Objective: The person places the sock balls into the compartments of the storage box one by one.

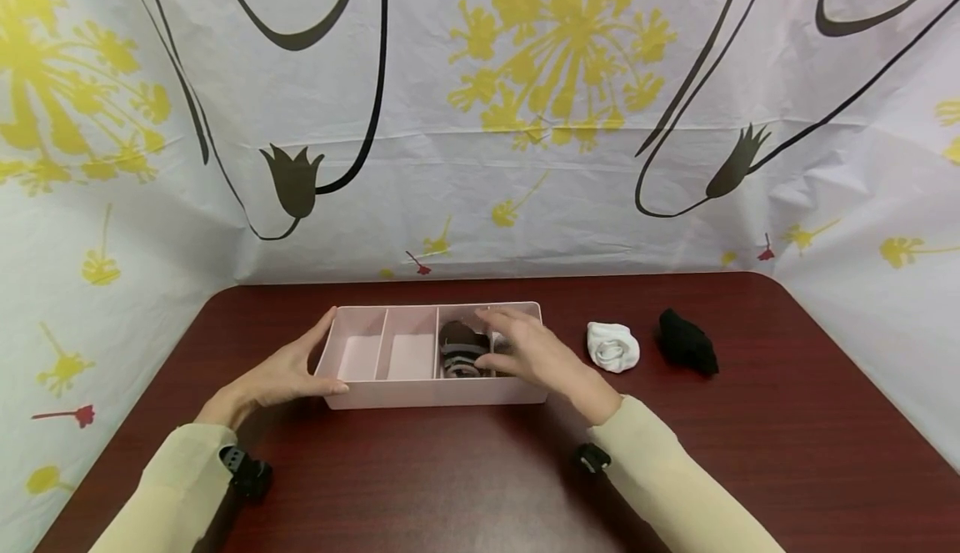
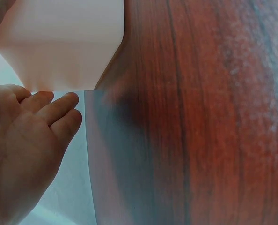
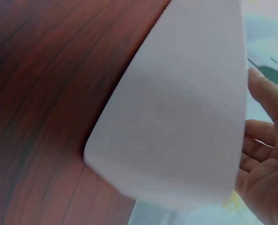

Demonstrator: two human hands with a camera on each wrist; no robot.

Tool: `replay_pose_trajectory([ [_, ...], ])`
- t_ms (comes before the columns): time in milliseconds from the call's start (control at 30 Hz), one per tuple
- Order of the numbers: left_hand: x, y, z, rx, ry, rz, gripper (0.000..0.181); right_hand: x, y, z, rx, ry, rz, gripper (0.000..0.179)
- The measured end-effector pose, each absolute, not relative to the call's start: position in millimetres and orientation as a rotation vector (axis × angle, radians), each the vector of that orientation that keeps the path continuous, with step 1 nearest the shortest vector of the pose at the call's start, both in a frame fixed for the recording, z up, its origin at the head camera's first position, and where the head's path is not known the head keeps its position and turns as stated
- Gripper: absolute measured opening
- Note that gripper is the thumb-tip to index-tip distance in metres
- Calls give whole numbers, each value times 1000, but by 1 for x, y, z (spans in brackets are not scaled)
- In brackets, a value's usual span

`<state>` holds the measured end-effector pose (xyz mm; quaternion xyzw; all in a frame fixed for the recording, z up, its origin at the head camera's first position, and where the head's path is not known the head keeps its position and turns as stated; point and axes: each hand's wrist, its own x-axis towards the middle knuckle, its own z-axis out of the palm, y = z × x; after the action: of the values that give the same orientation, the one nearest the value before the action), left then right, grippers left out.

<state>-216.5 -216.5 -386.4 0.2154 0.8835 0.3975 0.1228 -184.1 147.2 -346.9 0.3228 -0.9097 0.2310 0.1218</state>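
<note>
A long pale pink divided box (image 1: 442, 394) lies lengthwise on the table. My left hand (image 1: 285, 371) holds its left end, thumb along the front corner and fingers at the back corner. In the left wrist view the fingertips (image 2: 66, 105) meet the box's end wall. Over the right end hovers my right hand (image 1: 542, 357), fingers loosely spread and nothing in its grasp. Dark brown and grey rolled cloth (image 1: 459, 338) fills the third compartment from the left. The rightmost compartment is mostly hidden under the right hand; a bit of grey shows there.
Right of the box sit a rolled white cloth (image 1: 612, 346), resembling a sock, and a crumpled black cloth (image 1: 687, 342). The dark red wooden table (image 1: 480, 478) ends at a white patterned sheet (image 1: 420, 169) hanging behind it and at both sides.
</note>
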Motion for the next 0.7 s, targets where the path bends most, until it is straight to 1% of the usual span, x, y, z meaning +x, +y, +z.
replay_pose_trajectory([
  [233,-216,-216,-385,644,2579,1161,115,-176,192,-346,850,-2526,907,65],
  [467,-214,-216,-385,638,2576,1161,116,-167,239,-347,647,-2581,1056,66],
  [700,-215,-215,-386,615,2572,1167,115,-162,278,-355,551,-2652,1162,65],
])
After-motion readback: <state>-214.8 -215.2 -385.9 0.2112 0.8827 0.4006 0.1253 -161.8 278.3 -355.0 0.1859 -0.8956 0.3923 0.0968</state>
